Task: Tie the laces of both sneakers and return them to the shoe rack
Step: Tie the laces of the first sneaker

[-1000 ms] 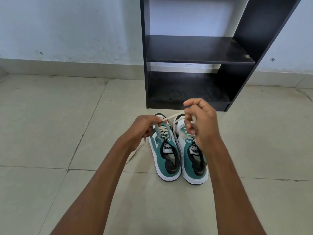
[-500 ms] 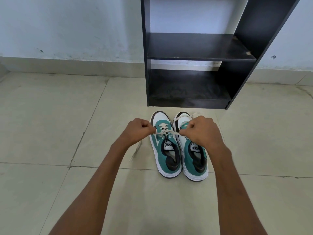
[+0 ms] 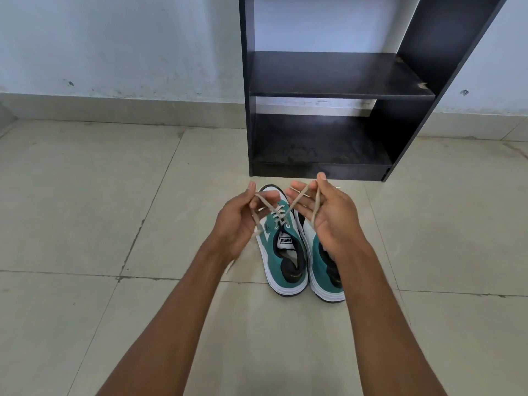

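Observation:
Two teal-and-white sneakers stand side by side on the tiled floor, toes toward the rack. The left sneaker (image 3: pixel 281 252) has cream laces (image 3: pixel 274 208) running up from its eyelets to both hands. My left hand (image 3: pixel 238 221) pinches one lace end, which hangs down by the palm. My right hand (image 3: pixel 328 215) has its fingers spread, with the other lace end looped over the fingertips. This hand hides most of the right sneaker (image 3: pixel 323 275). The black shoe rack (image 3: pixel 337 90) stands just beyond the shoes, its shelves bare.
A pale wall with a tiled skirting runs behind the rack. Beige floor tiles (image 3: pixel 114 210) with dark grout lines spread left, right and in front of the sneakers.
Both fists have opened and lifted slightly. The lace, pulled tight and level between the hands before, now forms a V from the eyelets up to the fingertips.

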